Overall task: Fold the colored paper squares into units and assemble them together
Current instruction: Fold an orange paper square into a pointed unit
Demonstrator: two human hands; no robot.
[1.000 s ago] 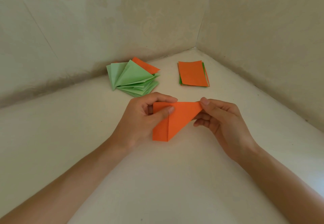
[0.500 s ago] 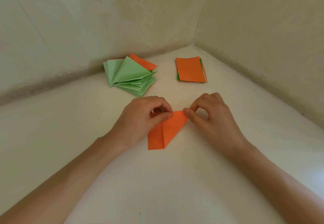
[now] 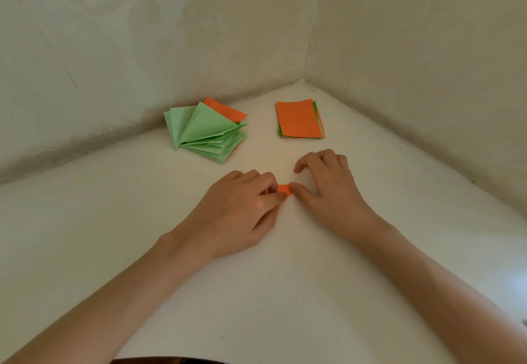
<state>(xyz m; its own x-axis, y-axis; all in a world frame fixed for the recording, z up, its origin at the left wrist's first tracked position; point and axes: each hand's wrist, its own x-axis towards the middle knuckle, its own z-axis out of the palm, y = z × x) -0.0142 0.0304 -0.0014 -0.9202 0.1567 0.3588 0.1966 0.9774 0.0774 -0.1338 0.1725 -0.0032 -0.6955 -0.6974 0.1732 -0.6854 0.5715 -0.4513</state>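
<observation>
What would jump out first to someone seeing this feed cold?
The left hand and right hand meet mid-frame on a small orange paper, mostly hidden under the left. Behind, a fanned green pile lies left, a flat orange-topped stack right.

folded units (image 3: 206, 132) — back left | sheet stack (image 3: 298, 119) — back right | folded piece (image 3: 283, 189) in front

A folded orange paper piece (image 3: 283, 188) lies almost wholly under the left hand (image 3: 242, 209); only a small strip shows, so its shape cannot be told. Beyond that hand, a fanned pile of light green folded papers (image 3: 206, 132) covers most of an orange folded paper (image 3: 225, 109). Beyond the hand to the right, a flat stack of paper squares (image 3: 298, 118) shows only its orange top sheet and thin edges beneath.
</observation>
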